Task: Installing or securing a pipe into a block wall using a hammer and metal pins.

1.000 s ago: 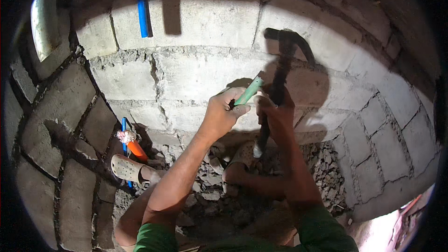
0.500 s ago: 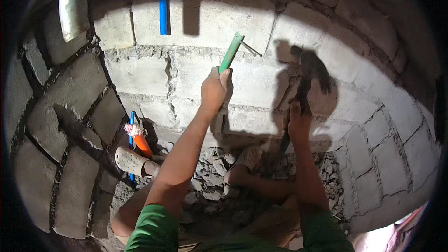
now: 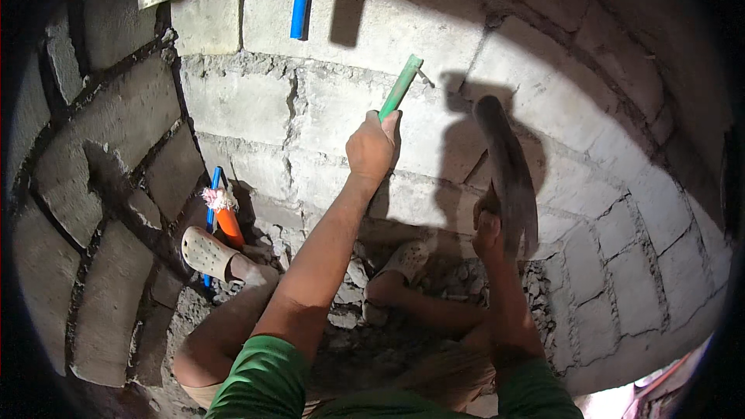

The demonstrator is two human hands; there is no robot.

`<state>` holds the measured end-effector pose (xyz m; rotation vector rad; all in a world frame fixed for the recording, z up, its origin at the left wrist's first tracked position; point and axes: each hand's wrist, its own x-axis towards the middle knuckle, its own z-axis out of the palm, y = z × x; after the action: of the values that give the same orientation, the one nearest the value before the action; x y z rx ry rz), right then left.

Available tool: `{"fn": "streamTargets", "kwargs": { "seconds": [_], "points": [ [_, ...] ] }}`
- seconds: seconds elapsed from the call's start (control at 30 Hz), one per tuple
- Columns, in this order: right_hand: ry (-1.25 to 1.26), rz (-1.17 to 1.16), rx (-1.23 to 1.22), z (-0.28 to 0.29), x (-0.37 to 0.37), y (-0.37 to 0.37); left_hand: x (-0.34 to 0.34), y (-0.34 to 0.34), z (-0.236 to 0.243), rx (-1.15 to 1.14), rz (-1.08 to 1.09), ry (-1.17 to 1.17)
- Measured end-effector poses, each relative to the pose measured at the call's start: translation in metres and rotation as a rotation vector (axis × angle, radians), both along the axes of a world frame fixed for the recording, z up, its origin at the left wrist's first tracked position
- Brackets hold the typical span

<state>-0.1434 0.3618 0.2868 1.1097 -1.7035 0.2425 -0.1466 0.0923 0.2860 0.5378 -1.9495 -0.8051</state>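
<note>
One green strip (image 3: 400,89) jutting from clenched left hand (image 3: 370,147), hammer (image 3: 510,178) gripped in right hand (image 3: 487,234)

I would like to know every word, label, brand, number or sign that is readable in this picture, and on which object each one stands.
None: no word, label, number or sign can be read here.
Green strip, upper blue pipe, orange tube and block wall: no legible writing.
Dark hammer: too dark and blurred to tell whether it bears any marking.
</note>
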Motion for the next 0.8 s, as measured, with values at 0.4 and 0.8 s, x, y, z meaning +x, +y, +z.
{"fn": "streamTargets", "kwargs": {
  "seconds": [0.4,0.8],
  "points": [
    [-0.634,0.242,-0.327,0.017,0.012,0.005,-0.011,-0.004,-0.003,-0.056,0.031,0.014],
    [-0.481,0.232,-0.153,0.008,0.010,0.004,0.019,-0.007,0.006,-0.115,-0.088,0.327]
  ]
}}
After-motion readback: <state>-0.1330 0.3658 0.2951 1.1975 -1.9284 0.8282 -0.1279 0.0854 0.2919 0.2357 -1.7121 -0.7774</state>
